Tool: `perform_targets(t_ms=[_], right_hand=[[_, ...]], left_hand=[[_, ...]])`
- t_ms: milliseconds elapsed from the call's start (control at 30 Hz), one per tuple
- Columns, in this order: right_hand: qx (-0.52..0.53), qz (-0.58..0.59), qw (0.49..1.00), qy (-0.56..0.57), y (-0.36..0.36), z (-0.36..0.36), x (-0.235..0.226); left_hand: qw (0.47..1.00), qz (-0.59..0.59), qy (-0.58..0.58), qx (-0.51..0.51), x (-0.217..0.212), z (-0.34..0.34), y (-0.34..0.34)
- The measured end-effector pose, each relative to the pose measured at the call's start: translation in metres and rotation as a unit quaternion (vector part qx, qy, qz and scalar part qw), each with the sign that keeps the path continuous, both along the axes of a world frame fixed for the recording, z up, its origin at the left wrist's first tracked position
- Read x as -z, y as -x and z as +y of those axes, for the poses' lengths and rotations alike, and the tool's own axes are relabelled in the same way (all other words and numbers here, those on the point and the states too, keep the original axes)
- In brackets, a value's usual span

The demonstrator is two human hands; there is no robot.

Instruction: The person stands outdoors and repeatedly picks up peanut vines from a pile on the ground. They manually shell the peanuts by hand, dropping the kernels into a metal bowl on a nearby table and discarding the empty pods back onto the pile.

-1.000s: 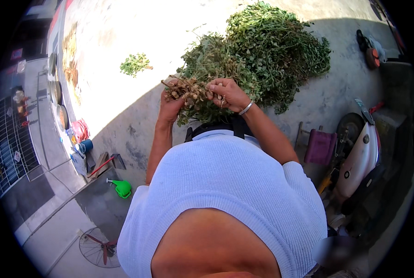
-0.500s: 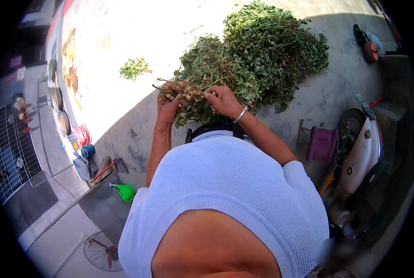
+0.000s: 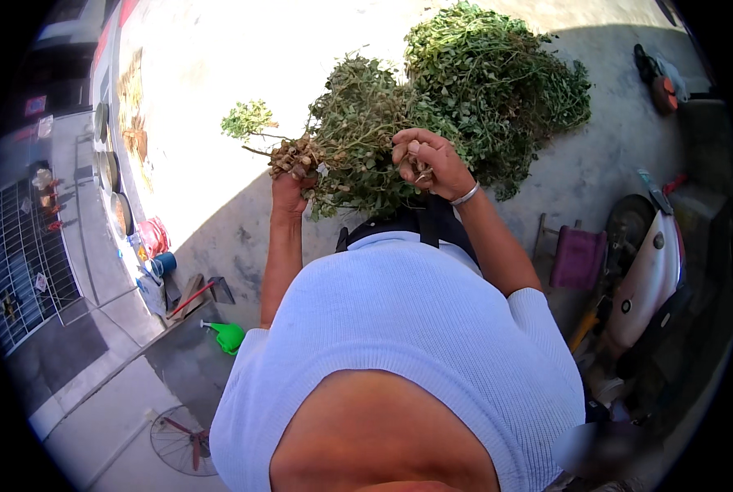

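Note:
My left hand (image 3: 289, 194) is closed round the root end of a bunch of peanut plants, just under a brown cluster of peanuts (image 3: 297, 156). The leafy stems of this bunch (image 3: 357, 164) stretch to the right, over my lap. Apart from it, to the right, my right hand (image 3: 440, 166) is raised with curled fingers around a few pale peanuts (image 3: 418, 164). A silver bangle (image 3: 466, 195) circles that wrist. Behind both hands rises a big heap of green peanut plants (image 3: 493, 78).
A small leafy sprig (image 3: 248, 120) lies on the sunlit concrete at left. A green watering can (image 3: 227, 337) and a blue bucket (image 3: 164, 263) stand nearer left. At right are a purple seat (image 3: 578, 257) and a white scooter (image 3: 645, 275).
My right hand has pulled away from the root cluster to the right, with peanuts in its fingers. My left hand has shifted slightly left and down, still holding the bunch.

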State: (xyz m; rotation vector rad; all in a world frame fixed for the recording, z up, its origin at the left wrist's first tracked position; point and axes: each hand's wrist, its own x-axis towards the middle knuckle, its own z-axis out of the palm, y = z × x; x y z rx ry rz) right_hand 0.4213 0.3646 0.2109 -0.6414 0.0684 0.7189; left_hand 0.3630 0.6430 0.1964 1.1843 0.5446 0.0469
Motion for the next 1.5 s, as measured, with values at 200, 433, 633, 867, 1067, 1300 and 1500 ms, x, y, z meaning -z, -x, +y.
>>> perform_targets(t_ms=[200,433,633,867,1067,1300,1500], right_hand=[[-0.098,0.037,0.993,0.06,-0.006,0.03,0.02],[0.047,-0.474,0.74,0.475,0.001,0.066,0.012],[0.061,-0.42,0.797,0.43,0.007,0.06,0.014],[0.015,-0.448,0.803,0.393,0.012,0.042,0.0],[-0.204,-0.436,0.841,0.245,0.006,0.017,-0.014],[-0.315,-0.623,0.626,0.347,-0.007,0.005,0.019],[-0.246,-0.595,0.516,0.565,-0.007,0.008,0.027]], left_hand=[[1.0,0.01,-0.007,0.006,0.003,-0.006,0.007],[0.994,0.015,0.017,0.103,0.007,-0.01,0.015],[0.994,0.012,0.006,0.113,-0.013,-0.032,0.011],[0.986,-0.025,-0.081,0.144,-0.014,-0.031,0.004],[0.974,-0.036,-0.112,0.194,-0.008,-0.033,0.009],[0.925,-0.087,-0.145,0.34,-0.021,-0.056,0.004],[0.872,-0.079,-0.289,0.388,-0.024,-0.079,0.006]])
